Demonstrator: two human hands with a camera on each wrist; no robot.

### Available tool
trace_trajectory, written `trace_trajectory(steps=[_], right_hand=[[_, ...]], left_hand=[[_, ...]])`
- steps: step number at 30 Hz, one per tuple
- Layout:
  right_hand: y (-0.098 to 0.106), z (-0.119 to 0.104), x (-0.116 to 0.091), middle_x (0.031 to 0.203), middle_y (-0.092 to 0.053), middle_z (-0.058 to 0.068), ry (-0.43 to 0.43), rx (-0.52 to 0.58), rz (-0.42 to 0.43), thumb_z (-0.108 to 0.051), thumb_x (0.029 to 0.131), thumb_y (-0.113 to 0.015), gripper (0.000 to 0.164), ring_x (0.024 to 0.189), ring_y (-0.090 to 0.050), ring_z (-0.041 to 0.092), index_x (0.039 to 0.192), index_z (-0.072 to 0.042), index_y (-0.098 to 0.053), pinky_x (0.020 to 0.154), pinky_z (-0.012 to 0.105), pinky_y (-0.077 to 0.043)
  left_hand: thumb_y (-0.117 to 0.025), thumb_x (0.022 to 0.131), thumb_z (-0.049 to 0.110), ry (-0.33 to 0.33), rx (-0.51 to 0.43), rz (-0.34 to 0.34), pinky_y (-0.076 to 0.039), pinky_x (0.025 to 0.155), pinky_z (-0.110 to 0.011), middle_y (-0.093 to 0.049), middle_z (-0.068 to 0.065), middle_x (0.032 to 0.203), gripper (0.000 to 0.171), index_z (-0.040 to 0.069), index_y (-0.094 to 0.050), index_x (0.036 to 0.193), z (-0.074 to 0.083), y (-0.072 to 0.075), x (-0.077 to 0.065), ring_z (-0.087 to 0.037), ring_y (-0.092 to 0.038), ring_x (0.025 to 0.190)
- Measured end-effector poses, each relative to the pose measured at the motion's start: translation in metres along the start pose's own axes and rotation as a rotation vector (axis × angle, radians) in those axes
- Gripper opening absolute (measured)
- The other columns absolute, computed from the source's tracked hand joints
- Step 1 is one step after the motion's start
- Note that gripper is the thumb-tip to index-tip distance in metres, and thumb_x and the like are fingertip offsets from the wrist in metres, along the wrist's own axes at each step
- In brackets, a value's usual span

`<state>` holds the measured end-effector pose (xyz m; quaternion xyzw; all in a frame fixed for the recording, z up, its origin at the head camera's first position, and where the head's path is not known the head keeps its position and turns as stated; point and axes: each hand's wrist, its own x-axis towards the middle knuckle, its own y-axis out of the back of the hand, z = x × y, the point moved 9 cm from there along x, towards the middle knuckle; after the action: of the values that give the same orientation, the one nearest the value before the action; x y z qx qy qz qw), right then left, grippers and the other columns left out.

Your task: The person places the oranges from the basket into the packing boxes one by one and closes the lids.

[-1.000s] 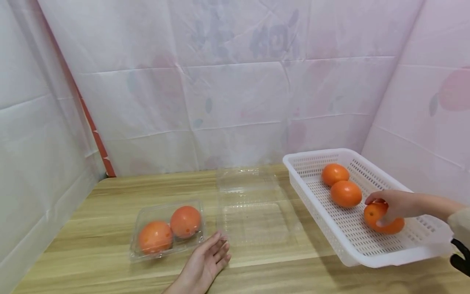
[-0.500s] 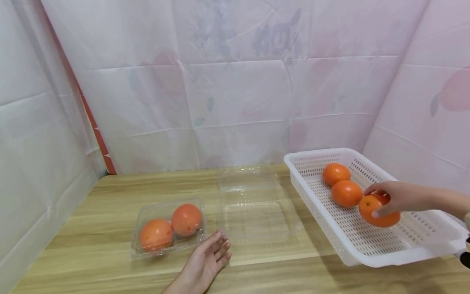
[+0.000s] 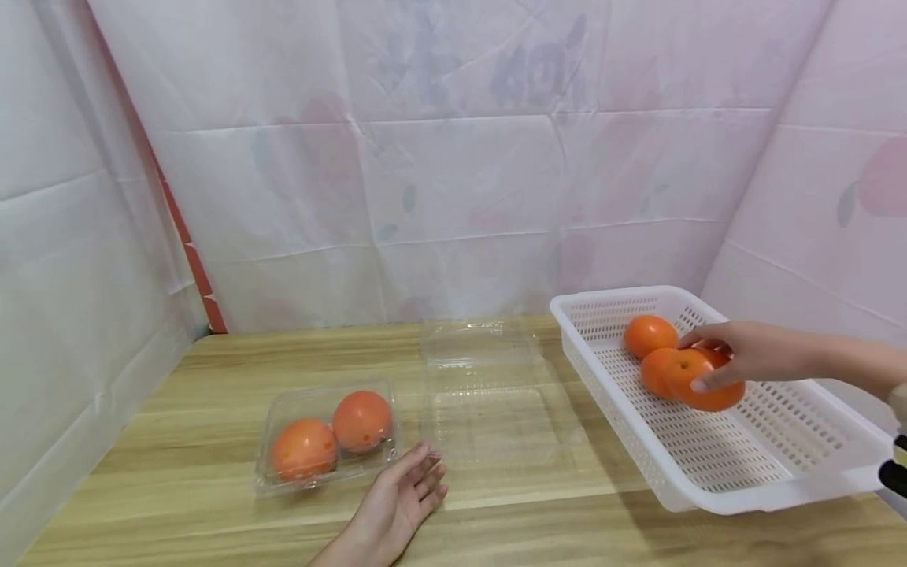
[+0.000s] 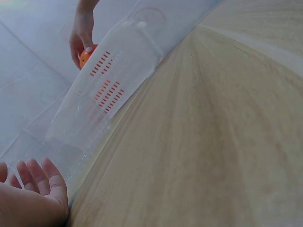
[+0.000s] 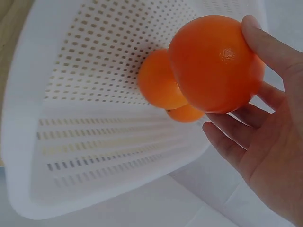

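Note:
My right hand (image 3: 758, 354) grips an orange (image 5: 215, 64) between thumb and fingers, above the floor of the white plastic basket (image 3: 616, 413). Two more oranges lie in the basket, one of them (image 3: 650, 336) near its far end; the other (image 5: 161, 80) is partly hidden by the held orange in the head view. With its fingers loosely bent, my left hand (image 3: 393, 504) rests on the table between two clear plastic boxes and holds nothing. Left of it, a clear clamshell box (image 3: 272, 409) contains two oranges. An open clear clamshell box (image 3: 489, 425) stands just beyond the fingers.
Wood-grain table (image 3: 177, 488) lies under everything. A pale printed cloth (image 3: 453, 189) hangs behind the table and at both sides. The basket's raised rim (image 3: 772, 504) runs along the right side of the table.
My right hand has lifted the orange from the near part of the basket and moved it up and leftward, in front of another orange. My left hand has hardly moved.

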<state>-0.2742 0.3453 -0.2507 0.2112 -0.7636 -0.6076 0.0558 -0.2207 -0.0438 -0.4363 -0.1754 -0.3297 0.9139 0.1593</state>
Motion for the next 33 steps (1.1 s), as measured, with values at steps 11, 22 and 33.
trace_trajectory(steps=[11,22,33], right_hand=[[0.026,-0.031,0.023,0.107,-0.064,0.004,0.009,0.000,0.050,-0.029,0.085,-0.078,0.058,0.095,-0.058,0.021,0.127,0.004,-0.057,0.076,0.036,-0.052],[0.047,-0.084,0.053,0.119,-0.064,0.009,0.082,0.028,0.074,-0.033,0.086,-0.077,0.056,0.105,-0.060,0.028,0.128,0.000,-0.058,0.089,0.051,-0.051],[0.026,-0.132,0.089,0.119,-0.065,0.007,0.128,-0.007,-0.010,-0.047,0.084,-0.076,0.063,0.106,-0.061,0.024,0.130,-0.007,-0.059,0.093,0.051,-0.048]], left_hand=[[-0.054,0.102,0.028,-0.004,-0.003,-0.005,-0.051,0.090,-0.028,-0.060,0.005,0.103,0.019,0.014,-0.050,0.115,-0.002,0.000,0.003,-0.009,-0.059,0.097],[-0.053,0.103,0.027,-0.011,-0.002,-0.001,-0.051,0.090,-0.029,-0.060,0.005,0.103,0.017,0.015,-0.051,0.113,-0.003,-0.001,0.007,-0.010,-0.059,0.098],[-0.052,0.103,0.027,-0.015,0.009,-0.004,-0.050,0.091,-0.029,-0.059,0.004,0.103,0.018,0.014,-0.049,0.115,-0.003,-0.003,0.007,-0.010,-0.058,0.098]])
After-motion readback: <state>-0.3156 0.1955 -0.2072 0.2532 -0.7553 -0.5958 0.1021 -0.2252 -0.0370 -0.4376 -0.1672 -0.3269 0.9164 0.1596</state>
